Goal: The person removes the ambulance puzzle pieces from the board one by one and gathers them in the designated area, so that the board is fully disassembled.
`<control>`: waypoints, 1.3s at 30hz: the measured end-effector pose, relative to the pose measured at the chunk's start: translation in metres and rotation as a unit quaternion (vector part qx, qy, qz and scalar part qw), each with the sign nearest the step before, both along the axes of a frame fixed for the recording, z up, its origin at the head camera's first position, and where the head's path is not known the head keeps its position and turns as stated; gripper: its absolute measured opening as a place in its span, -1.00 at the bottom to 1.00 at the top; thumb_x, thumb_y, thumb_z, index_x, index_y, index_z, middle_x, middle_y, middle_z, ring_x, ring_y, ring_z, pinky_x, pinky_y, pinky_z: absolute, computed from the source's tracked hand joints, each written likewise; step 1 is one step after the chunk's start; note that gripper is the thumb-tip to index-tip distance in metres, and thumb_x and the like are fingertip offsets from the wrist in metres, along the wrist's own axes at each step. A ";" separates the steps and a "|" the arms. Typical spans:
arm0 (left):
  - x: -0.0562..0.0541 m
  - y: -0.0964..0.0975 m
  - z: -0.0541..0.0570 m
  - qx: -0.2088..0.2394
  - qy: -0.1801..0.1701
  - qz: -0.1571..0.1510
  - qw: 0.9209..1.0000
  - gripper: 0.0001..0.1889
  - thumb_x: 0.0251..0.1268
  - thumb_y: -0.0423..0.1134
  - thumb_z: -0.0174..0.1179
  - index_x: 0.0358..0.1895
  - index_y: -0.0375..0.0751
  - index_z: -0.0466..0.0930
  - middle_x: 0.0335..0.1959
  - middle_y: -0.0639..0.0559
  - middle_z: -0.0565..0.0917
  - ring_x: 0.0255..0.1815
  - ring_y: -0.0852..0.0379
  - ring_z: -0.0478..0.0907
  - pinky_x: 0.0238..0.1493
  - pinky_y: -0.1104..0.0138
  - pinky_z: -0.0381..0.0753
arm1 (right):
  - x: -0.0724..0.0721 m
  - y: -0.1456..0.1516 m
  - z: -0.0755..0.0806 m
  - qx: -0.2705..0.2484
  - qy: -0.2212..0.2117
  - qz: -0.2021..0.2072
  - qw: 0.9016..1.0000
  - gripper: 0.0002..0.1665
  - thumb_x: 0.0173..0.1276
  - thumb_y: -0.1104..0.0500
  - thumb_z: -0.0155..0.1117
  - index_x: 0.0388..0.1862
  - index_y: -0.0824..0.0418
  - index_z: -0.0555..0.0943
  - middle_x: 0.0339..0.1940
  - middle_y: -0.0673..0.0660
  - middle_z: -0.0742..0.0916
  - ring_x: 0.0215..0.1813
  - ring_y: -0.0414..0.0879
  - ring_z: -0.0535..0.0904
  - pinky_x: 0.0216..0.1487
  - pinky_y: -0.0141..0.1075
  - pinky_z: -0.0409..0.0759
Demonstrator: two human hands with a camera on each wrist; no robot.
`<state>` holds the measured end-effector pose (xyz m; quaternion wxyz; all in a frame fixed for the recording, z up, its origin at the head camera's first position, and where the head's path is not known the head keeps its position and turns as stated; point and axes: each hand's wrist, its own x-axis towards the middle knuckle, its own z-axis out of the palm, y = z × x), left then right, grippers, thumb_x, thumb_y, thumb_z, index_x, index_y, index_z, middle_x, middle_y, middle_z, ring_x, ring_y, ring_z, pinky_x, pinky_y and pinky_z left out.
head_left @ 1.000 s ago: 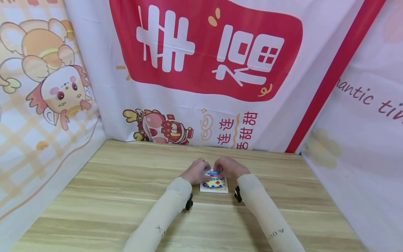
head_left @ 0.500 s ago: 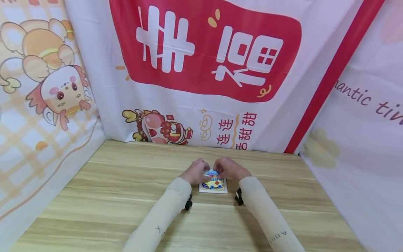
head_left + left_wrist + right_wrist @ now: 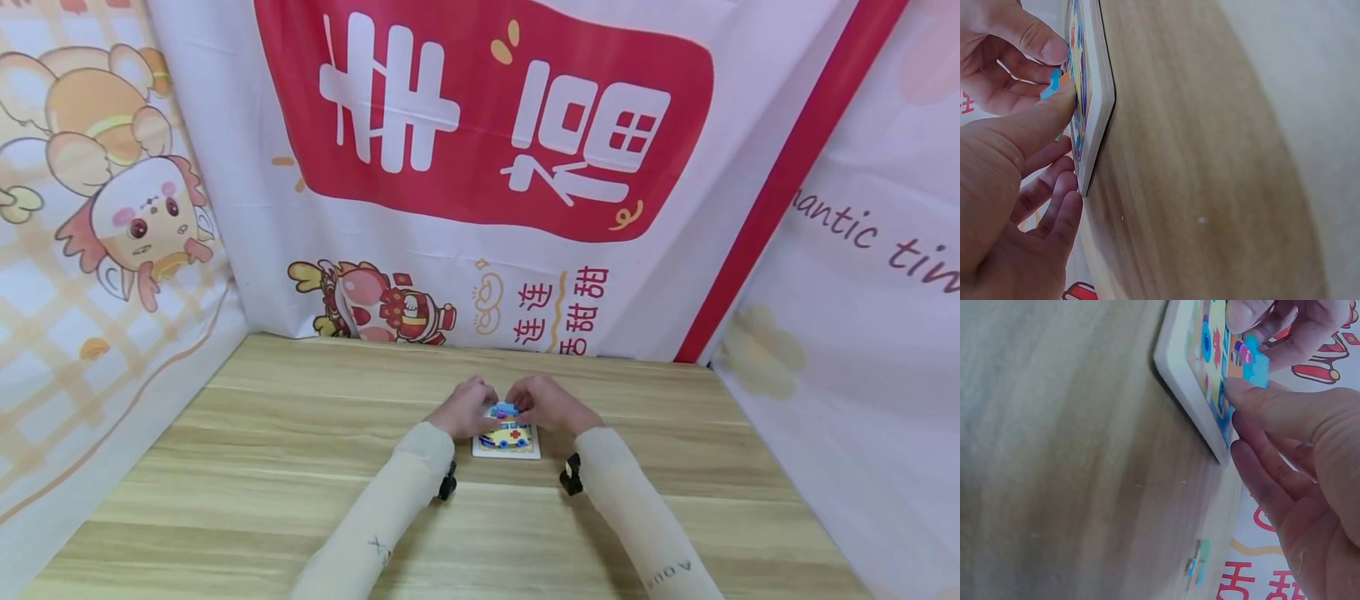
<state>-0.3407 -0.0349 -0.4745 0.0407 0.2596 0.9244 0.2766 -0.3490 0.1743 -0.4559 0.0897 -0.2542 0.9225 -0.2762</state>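
Observation:
A small jigsaw board (image 3: 486, 454) with a white rim and a yellow ambulance picture lies on the wooden table. At its far edge a blue and orange puzzle piece (image 3: 1259, 362) stands tilted up from the picture. My left hand (image 3: 463, 411) pinches this piece from the left side, its thumb low over the board. From the other side my right hand (image 3: 553, 404) pinches it too, thumb in front and fingers behind. In the left wrist view the blue piece (image 3: 1052, 84) shows between both thumbs. The fingers hide part of the board's far edge.
A small green and blue piece (image 3: 1197, 565) lies on the table beyond the right hand, seen in the right wrist view. Printed cloth walls (image 3: 480, 250) enclose the wooden table (image 3: 300, 467) at the back and both sides.
The hands stay at the board with only slight finger movement, and the blue piece shifts a little. The whole head view drifts slightly.

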 end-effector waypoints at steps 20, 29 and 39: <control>0.003 0.001 0.002 -0.001 0.000 0.007 1.000 -0.53 0.26 -0.18 0.53 0.16 -0.36 0.69 0.03 -0.16 0.62 0.03 -0.04 0.54 0.28 0.05 0.59 | -0.003 0.021 -0.008 -0.085 0.020 -0.057 0.995 -0.84 0.53 0.26 0.33 -0.07 0.02 0.77 -0.08 -0.03 0.81 0.01 -0.15 0.69 0.21 -0.11 0.69; 0.007 0.002 0.005 -0.006 -0.013 0.019 1.000 -0.55 0.31 -0.17 0.50 0.18 -0.33 0.68 0.06 -0.14 0.61 0.06 -0.04 0.52 0.33 0.06 0.58 | 0.001 0.075 -0.004 -0.102 -0.006 -0.148 0.984 -0.81 0.59 0.04 0.30 0.07 -0.06 0.77 0.04 0.01 0.80 0.10 -0.06 0.68 0.22 -0.07 0.65; 0.005 0.001 0.004 -0.013 -0.010 0.014 1.000 -0.54 0.31 -0.16 0.50 0.19 -0.31 0.68 0.04 -0.11 0.60 0.05 -0.02 0.52 0.31 0.05 0.58 | 0.009 0.146 -0.005 -0.094 -0.005 -0.195 0.976 -0.72 0.62 0.05 0.25 0.13 0.13 0.74 0.10 0.16 0.79 0.10 0.00 0.63 0.13 -0.17 0.62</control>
